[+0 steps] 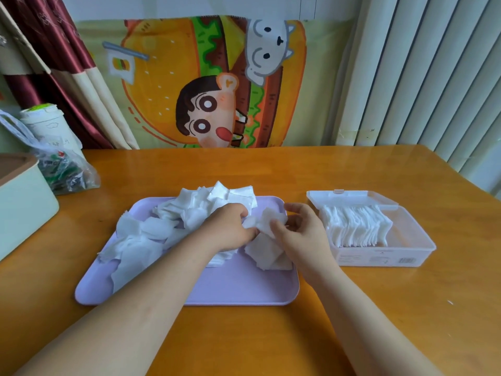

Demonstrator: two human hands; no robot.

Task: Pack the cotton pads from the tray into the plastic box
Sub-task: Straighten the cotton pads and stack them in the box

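The left hand [233,226] and right hand [301,230] pinch cotton pads [267,222] above the tray [238,286]; the plastic box [412,257] lies nearest the right hand.

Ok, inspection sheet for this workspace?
Surface: wooden table, glossy.
Job's things: tray piled with loose pads; box open, lid back, row of pads on edge inside.
Clutter: bag, cup, pale bin at left edge.
Grippers: left hand and right hand pinch a pad over the tray.
Cables: nothing seen.
Surroundings: cartoon cloth, curtain, blinds.
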